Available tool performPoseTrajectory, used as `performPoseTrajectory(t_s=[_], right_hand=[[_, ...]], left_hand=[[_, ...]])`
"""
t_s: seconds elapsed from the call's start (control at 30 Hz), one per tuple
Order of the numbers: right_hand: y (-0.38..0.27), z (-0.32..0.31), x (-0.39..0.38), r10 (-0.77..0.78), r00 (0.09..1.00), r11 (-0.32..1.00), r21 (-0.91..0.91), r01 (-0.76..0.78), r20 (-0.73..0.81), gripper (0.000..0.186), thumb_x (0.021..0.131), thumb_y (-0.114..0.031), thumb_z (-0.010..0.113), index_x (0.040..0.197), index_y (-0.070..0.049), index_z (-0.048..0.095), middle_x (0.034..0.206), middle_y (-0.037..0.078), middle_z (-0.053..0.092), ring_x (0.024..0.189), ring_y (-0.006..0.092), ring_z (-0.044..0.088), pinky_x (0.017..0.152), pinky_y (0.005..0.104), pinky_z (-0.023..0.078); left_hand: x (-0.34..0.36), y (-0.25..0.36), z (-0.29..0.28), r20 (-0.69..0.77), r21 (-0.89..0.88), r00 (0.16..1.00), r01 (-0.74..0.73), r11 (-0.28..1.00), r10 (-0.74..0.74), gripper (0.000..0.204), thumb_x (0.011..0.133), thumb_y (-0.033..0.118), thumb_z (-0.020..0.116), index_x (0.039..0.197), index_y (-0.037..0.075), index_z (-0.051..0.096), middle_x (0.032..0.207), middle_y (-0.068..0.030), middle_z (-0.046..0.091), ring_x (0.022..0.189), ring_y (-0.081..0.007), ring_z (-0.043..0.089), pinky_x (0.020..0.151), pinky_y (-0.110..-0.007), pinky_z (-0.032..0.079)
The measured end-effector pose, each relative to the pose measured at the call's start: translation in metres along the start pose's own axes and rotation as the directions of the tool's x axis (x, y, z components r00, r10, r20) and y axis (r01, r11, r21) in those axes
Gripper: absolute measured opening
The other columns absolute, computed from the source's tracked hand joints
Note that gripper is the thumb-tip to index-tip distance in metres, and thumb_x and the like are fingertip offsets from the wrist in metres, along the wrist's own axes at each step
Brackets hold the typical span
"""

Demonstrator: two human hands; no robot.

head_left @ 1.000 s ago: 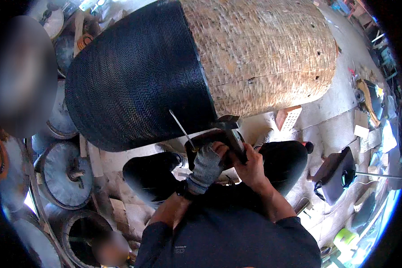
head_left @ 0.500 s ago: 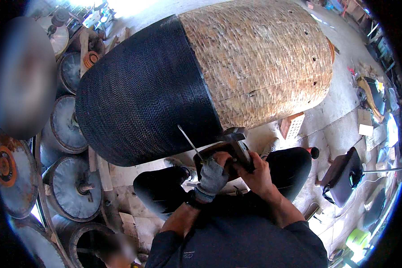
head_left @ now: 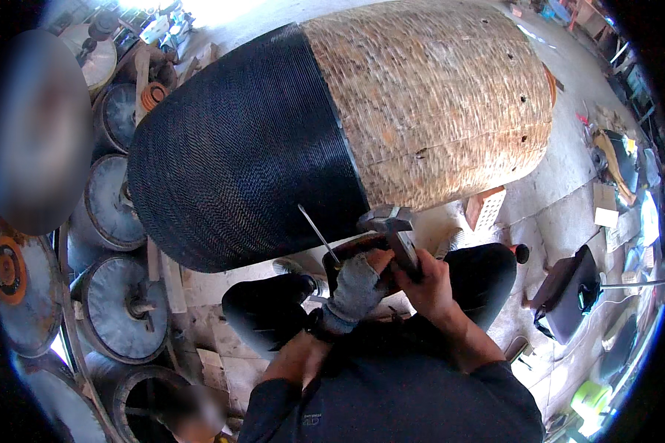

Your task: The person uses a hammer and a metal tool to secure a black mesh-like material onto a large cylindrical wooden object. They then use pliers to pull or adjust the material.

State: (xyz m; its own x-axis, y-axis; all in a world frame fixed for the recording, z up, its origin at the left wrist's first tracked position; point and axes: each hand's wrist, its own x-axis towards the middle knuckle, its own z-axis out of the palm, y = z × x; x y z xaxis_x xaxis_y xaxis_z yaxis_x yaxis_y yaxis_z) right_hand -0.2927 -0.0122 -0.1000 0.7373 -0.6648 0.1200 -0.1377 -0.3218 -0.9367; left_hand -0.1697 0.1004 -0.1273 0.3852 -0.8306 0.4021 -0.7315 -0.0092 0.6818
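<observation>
A hammer is gripped in my right hand, its metal head upward beside the dark lower edge of a large barrel-shaped form. My left hand, in a grey glove with bare fingertips, is closed beside the hammer handle; what its fingers hold is hidden. A thin metal rod slants up next to the glove, its lower end by a dark open box or tray between my knees. The form has a black, finely ridged half and a rough tan, wood-like half.
Several round drums with grey discs line the left side, with wooden strips alongside. A perforated brick sits under the tan half. At the right stand a dark padded seat or case and a bright green object. A blurred person is at the far left.
The hammer has tilted and risen slightly, so more of its head shows. My left glove has shifted a little to the right and turned. The form stays in place.
</observation>
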Motion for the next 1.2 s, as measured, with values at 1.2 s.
performPoseTrajectory(t_s=[1.2], right_hand=[[0.029, -0.026, 0.001, 0.236, 0.966, 0.951, -0.180, -0.251, -0.101, 0.027, 0.095, -0.016, 0.064, 0.116, 0.000, 0.058, 0.084, 0.022, 0.065, 0.075, 0.0364, 0.067, 0.068, 0.0401, 0.052]], left_hand=[[0.123, -0.030, -0.066, -0.434, 0.240, 0.875, -0.116, 0.964, 0.214, 0.007, 0.088, 0.002, 0.065, 0.094, 0.003, 0.070, 0.093, -0.0110, 0.066, 0.089, -0.0262, 0.065, 0.078, -0.034, 0.051]])
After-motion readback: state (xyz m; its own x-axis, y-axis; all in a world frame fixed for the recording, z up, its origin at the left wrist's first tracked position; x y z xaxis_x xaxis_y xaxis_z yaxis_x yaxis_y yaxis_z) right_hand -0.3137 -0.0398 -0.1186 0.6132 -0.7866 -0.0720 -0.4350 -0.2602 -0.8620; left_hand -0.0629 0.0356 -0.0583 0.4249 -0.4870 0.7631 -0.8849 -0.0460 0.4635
